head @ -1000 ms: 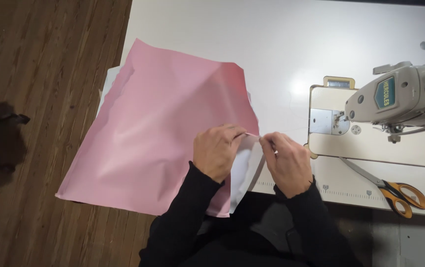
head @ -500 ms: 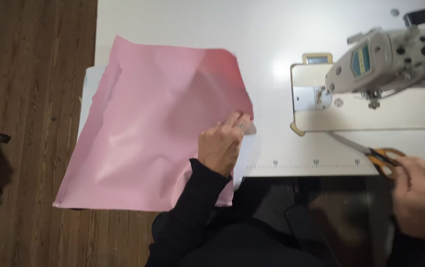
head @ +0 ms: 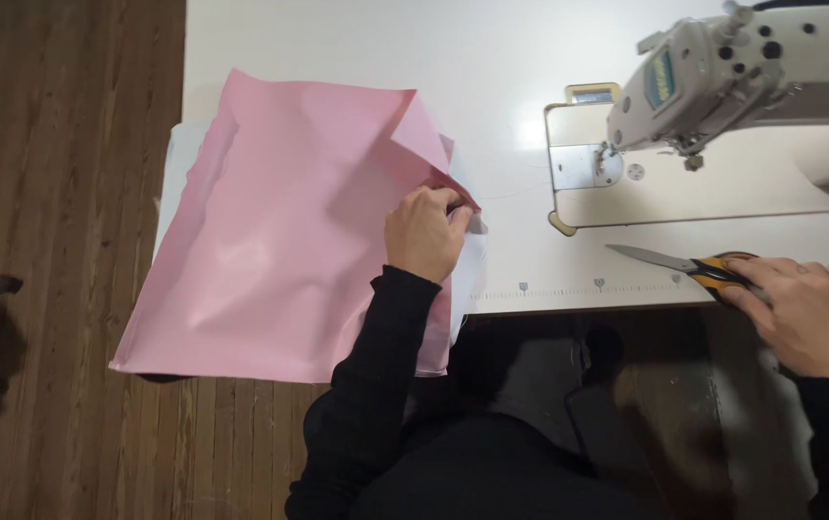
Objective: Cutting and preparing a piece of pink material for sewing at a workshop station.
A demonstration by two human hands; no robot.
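The white tabletop [head: 337, 48] carries everything, with a dark wooden floor [head: 48, 193] to its left. At its right end stands a cream sewing machine [head: 751, 67], its needle over a bare metal plate [head: 578, 166]; no fabric lies under it, so no stitching is under way.

A large sheet of pink fabric [head: 279, 250] lies spread across the left part of the tabletop and hangs over the near edge. Its upper right corner is folded back on itself. A white layer [head: 175, 164] peeks out beneath it along the left and right edges. The pink sheet looks whole, with no cut visible in it.

The left hand [head: 424, 231] is closed on the right edge of the pink fabric, fingers curled and pinching the fold just below the turned corner, holding it gathered.

The right hand [head: 800, 313] rests well apart, at the near right edge of the tabletop, its fingers closing over the orange handles of the scissors [head: 694, 265]. The blades lie flat on the tabletop, shut and pointing left toward the fabric. Judging from this, the fabric is held ready while the cutting is not yet begun.
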